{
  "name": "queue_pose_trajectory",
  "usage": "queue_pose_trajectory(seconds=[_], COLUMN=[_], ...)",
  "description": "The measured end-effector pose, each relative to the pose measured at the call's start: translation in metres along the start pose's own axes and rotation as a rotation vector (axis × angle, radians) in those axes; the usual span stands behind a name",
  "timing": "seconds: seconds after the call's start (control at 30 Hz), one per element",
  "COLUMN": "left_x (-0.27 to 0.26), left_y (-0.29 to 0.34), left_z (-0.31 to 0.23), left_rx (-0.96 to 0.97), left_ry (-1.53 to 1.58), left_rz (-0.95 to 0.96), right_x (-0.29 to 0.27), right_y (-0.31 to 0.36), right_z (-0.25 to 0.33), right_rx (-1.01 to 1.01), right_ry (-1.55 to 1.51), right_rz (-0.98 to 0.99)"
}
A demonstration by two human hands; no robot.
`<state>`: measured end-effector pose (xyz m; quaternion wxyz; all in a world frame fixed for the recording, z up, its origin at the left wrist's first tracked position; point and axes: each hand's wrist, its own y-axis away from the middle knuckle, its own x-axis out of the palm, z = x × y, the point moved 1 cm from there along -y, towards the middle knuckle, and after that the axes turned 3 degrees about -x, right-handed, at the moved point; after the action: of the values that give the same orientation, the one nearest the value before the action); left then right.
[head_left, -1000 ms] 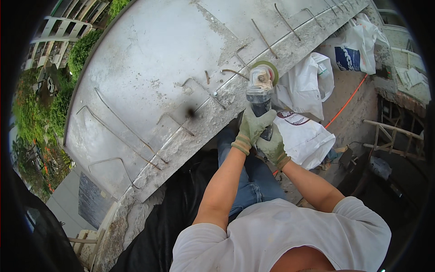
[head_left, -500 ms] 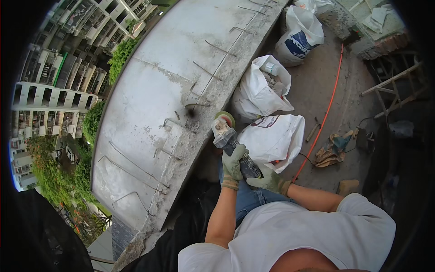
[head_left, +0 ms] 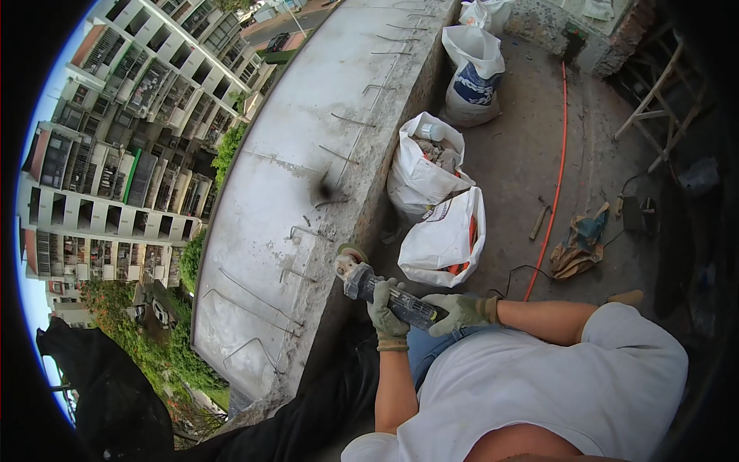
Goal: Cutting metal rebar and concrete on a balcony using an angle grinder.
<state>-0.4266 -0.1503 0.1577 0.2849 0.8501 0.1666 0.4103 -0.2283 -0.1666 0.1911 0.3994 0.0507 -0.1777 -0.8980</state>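
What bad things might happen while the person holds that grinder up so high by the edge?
1. The angle grinder, gripped by the left hand and right hand, sits beside the concrete ledge, with buildings far below; a slip might send it over.
2. Bent steel bars stick up from the ledge and could snag a glove.
3. The orange cable and white sacks on the floor could trip someone.

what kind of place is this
Likely a high rooftop or balcony under construction: a concrete ledge with rebar loops, white rubble sacks, apartment blocks far below, and gloved hands gripping an angle grinder.
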Motion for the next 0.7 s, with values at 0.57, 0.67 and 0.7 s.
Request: queue_pose_trajectory(seconds=[0.57,0.67,0.7], left_x=[-0.011,-0.008,-0.008], left_y=[0.004,0.002,0.000], left_z=[-0.068,-0.081,-0.086], left_rx=[-0.043,-0.071,-0.077], left_ry=[0.146,0.165,0.169], left_rz=[0.122,0.147,0.148], right_x=[0.041,0.049,0.051], right_y=[-0.039,-0.053,-0.058], right_z=[0.042,0.037,0.035], right_rx=[0.112,0.140,0.153], right_ry=[-0.563,-0.624,-0.636], right_rz=[0.055,0.080,0.100])
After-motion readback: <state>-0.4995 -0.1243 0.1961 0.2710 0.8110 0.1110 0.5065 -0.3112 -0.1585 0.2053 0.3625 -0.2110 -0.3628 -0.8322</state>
